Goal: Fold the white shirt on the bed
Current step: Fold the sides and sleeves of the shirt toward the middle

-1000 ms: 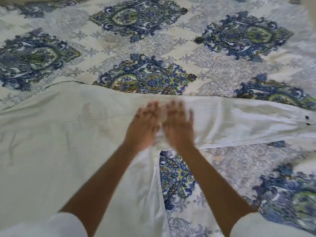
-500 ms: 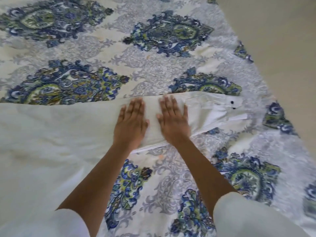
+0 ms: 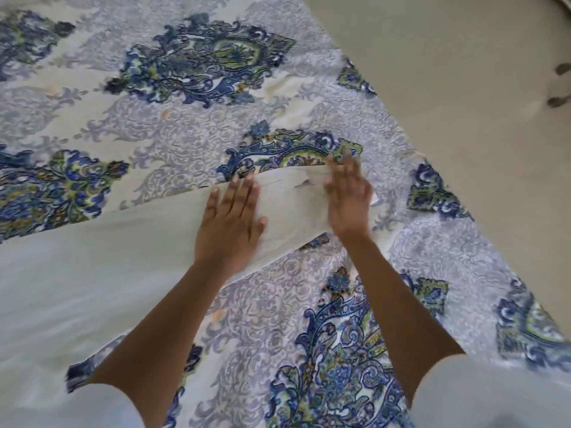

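Observation:
The white shirt (image 3: 92,267) lies spread over the left half of the bed, with one long sleeve (image 3: 290,205) stretched out to the right. My left hand (image 3: 230,220) lies flat on the sleeve with straight fingers, pressing it down. My right hand (image 3: 349,199) rests flat on the sleeve's far end and covers the cuff. The two hands are about a hand's width apart. The view is motion-blurred.
The bed carries a cover (image 3: 197,63) with blue and green medallions on pale grey. Its right edge (image 3: 438,180) runs diagonally from the top centre to the lower right. Beyond that edge is beige floor (image 3: 463,72), with a dark object (image 3: 559,100) at the far right.
Both hands slid right along the sleeve, from the shirt's body out to the cuff. They have spread apart, and the view has swung right toward the bed's edge.

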